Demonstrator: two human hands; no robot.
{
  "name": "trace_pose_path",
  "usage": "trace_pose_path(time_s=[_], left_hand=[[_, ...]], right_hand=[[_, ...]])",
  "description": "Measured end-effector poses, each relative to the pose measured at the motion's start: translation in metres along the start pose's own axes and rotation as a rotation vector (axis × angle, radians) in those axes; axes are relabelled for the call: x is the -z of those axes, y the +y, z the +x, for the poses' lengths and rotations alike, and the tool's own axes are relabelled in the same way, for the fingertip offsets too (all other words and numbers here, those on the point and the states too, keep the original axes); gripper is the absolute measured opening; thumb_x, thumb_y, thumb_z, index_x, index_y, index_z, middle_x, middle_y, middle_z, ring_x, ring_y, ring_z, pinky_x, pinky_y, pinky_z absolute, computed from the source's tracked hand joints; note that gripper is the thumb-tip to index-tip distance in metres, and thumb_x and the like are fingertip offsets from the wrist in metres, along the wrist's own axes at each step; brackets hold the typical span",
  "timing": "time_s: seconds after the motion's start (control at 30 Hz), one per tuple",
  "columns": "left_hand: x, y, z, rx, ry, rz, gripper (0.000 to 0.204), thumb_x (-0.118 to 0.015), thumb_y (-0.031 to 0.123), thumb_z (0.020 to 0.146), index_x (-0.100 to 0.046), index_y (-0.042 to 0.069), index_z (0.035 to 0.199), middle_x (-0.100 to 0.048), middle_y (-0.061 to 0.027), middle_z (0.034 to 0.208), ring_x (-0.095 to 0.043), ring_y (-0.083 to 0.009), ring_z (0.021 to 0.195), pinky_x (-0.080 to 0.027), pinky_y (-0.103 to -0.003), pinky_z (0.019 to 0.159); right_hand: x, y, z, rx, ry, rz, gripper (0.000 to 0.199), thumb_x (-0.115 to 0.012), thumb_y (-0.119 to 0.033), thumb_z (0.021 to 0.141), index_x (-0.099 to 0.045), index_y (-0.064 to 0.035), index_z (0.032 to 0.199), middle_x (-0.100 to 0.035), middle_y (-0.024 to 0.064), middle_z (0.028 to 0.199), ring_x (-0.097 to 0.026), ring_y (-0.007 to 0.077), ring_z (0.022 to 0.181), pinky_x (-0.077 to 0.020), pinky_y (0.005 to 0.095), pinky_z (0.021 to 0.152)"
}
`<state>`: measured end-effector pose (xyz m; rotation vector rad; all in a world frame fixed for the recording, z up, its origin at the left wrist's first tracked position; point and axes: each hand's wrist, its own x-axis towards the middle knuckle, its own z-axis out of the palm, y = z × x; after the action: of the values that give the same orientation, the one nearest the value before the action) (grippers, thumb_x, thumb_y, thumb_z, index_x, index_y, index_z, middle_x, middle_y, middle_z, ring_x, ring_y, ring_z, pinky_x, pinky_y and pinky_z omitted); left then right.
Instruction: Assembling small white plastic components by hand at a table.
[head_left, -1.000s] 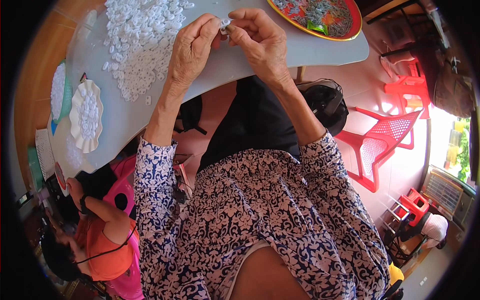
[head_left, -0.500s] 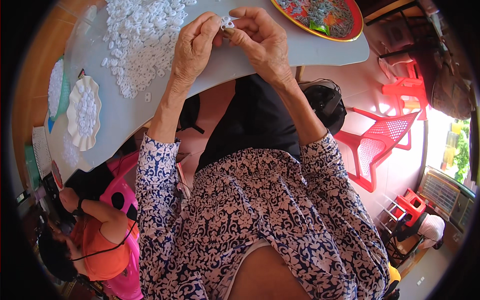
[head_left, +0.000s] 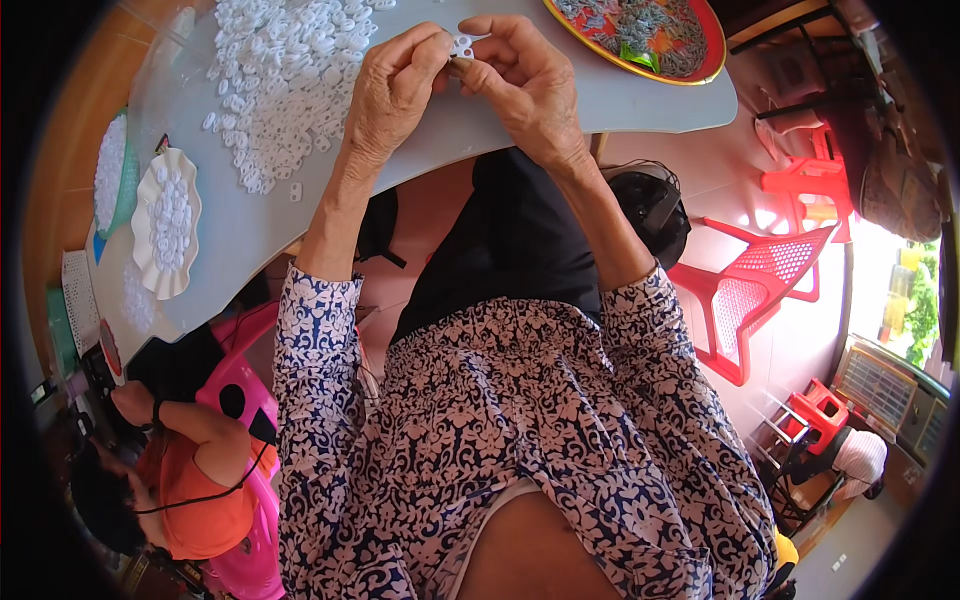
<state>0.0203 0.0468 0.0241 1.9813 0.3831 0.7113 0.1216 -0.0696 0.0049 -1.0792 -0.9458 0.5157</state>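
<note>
A small white plastic piece with round holes is pinched between my two hands above the far table edge. My left hand closes thumb and fingers at its left side. From the other side, my right hand grips it between thumb and curled fingers. The fingertips cover part of the piece. Left of my hands lies a large spread heap of similar white plastic pieces, with one loose piece near the table edge. To the right sits a round red tray with a gold rim, holding many small grey parts and a green scrap.
On the left of the grey table stands a cream scalloped dish with white pieces in it. A co-worker in an orange top sits at lower left. Red plastic chairs and a black fan-like object are at right.
The white piece has turned slightly between my fingertips, and its holes face me more plainly. My left hand has shifted a little to the right; the co-worker has moved slightly left.
</note>
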Motion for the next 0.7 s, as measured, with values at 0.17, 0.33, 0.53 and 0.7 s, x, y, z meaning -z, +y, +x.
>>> trace_pose_path(time_s=[0.17, 0.33, 0.53, 0.7], left_hand=[[0.0017, -0.0070, 0.0001, 0.084, -0.055, -0.118, 0.030, -0.051, 0.029, 0.090, -0.058, 0.001, 0.084, -0.054, -0.0016, 0.065, -0.049, -0.0092, 0.059, -0.042, -0.024, 0.056], [0.0022, -0.0017, -0.0023, 0.126, -0.069, -0.105, 0.032, -0.050, 0.031, 0.090, -0.058, 0.001, 0.083, -0.054, -0.0008, 0.065, -0.049, -0.0090, 0.059, -0.041, -0.024, 0.056], [0.0051, -0.0066, -0.0022, 0.120, -0.108, -0.075, 0.035, -0.044, 0.033, 0.091, -0.056, 0.001, 0.082, -0.049, -0.0026, 0.061, -0.046, -0.0106, 0.058, -0.040, -0.026, 0.056], [0.0049, -0.0077, -0.0009, 0.094, -0.170, -0.033, 0.034, -0.043, 0.032, 0.090, -0.054, 0.001, 0.082, -0.047, -0.0038, 0.061, -0.046, -0.0115, 0.058, -0.040, -0.028, 0.057]], right_hand=[[-0.0026, -0.0001, 0.0004, -0.021, -0.030, -0.051, 0.027, -0.062, -0.002, 0.085, -0.051, 0.0028, 0.109, -0.065, 0.0075, 0.082, -0.066, 0.0123, 0.079, -0.0517, 0.0225, 0.068], [-0.0039, 0.0022, 0.0001, 0.029, -0.031, -0.165, 0.022, -0.063, -0.002, 0.085, -0.053, 0.0033, 0.104, -0.065, 0.0081, 0.079, -0.066, 0.0112, 0.076, -0.0515, 0.0219, 0.066], [-0.0050, 0.0002, -0.0004, 0.034, -0.047, -0.237, 0.019, -0.063, -0.005, 0.086, -0.054, 0.0031, 0.100, -0.067, 0.0081, 0.078, -0.065, 0.0102, 0.073, -0.0507, 0.0222, 0.064], [-0.0032, -0.0039, -0.0026, 0.035, -0.038, -0.275, 0.018, -0.064, -0.006, 0.085, -0.053, 0.0025, 0.097, -0.067, 0.0083, 0.076, -0.064, 0.0103, 0.070, -0.0500, 0.0230, 0.062]])
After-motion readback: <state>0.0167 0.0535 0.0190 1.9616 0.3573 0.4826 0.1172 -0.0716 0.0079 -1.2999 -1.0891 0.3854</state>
